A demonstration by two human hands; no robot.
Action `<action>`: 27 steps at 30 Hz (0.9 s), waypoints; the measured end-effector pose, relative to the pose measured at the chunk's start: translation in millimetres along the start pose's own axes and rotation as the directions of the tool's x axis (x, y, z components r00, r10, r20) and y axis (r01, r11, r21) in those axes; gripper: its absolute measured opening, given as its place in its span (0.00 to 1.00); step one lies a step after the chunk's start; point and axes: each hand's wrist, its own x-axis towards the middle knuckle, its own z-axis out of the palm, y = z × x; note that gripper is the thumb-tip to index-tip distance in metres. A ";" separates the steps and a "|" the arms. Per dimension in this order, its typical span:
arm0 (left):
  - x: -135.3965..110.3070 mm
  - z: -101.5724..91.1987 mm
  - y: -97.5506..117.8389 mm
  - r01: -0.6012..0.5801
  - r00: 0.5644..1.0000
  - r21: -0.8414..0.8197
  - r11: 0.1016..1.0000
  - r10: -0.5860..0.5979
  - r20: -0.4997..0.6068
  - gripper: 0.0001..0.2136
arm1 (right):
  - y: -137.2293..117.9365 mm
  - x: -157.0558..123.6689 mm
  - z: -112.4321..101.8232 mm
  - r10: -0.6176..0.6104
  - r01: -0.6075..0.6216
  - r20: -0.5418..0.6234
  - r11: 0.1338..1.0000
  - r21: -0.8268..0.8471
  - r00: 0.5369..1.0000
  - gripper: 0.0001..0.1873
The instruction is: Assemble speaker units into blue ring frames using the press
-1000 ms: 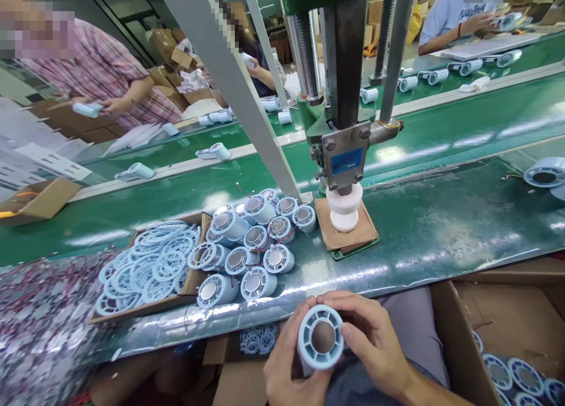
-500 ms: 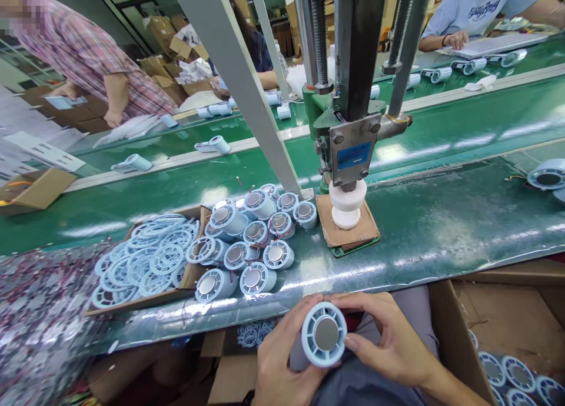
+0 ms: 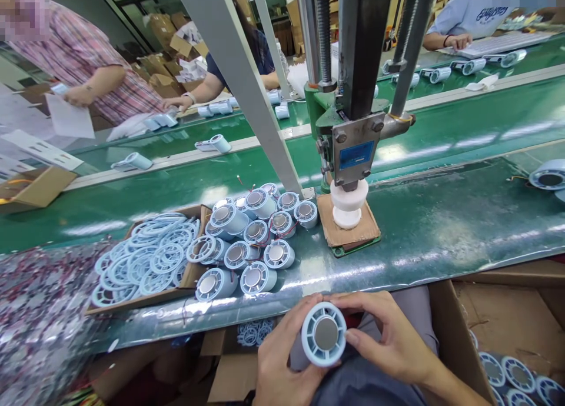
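Observation:
Between both hands, above my lap, is a light-blue fan housing (image 3: 311, 342) with a round metal-capped motor at its centre, its spoked face turned up toward me. My left hand (image 3: 282, 350) wraps round its left side and underneath. My right hand (image 3: 384, 335) grips the right rim with thumb and fingers. Beyond the hands, a pile of similar fan housings (image 3: 256, 232) lies on the green bench, some with thin red wires. Left of that pile, a cardboard tray (image 3: 194, 273) holds many light-blue plastic rings (image 3: 152, 259).
A press (image 3: 353, 153) with a white round head stands over a cardboard pad (image 3: 371, 232). A grey post (image 3: 251, 82) rises beside it. An open carton (image 3: 489, 312) with housings sits at my right. Co-workers stand across the green conveyor (image 3: 463, 112).
My hands and the housing stay almost still. Across the conveyor, the person in the plaid shirt has lifted a white sheet, and another person's arm has reached left to the parts.

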 end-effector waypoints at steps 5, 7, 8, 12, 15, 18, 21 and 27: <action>-0.4 -0.5 0.1 -0.007 1.000 -0.003 1.000 0.007 0.003 0.23 | -1.7 1.3 1.0 -0.007 0.007 0.006 1.000 -0.008 1.000 0.16; 0.0 -0.1 -0.2 0.003 1.000 -0.012 1.000 -0.003 0.000 0.24 | -2.4 1.6 1.0 -0.030 0.030 -0.001 0.999 -0.018 1.000 0.16; 0.3 0.3 -0.6 0.010 1.000 -0.022 1.000 -0.010 -0.009 0.24 | -2.4 1.6 1.1 -0.050 0.050 -0.010 0.998 -0.030 0.999 0.17; 2.2 1.6 -3.7 -0.013 1.000 -0.081 0.997 0.011 -0.030 0.23 | -0.6 0.2 1.5 -0.162 0.159 -0.039 0.985 -0.065 0.986 0.21; 3.4 1.9 -6.1 -0.059 0.998 -0.121 0.991 0.058 -0.005 0.24 | 1.5 -1.0 2.1 -0.210 0.208 -0.044 0.977 -0.055 0.977 0.23; 3.4 2.6 -7.2 -0.072 0.997 -0.163 0.984 0.072 -0.004 0.25 | 2.6 -1.6 2.3 -0.231 0.229 -0.054 0.972 -0.054 0.971 0.25; 2.6 3.5 -8.3 -0.077 0.997 -0.177 0.981 0.079 0.004 0.26 | 3.0 -1.4 2.0 -0.239 0.236 -0.064 0.971 -0.051 0.969 0.27; 1.5 3.2 -9.8 -0.134 0.991 -0.192 0.972 0.132 -0.025 0.24 | 3.5 -2.9 2.1 -0.247 0.243 -0.056 0.968 -0.067 0.967 0.22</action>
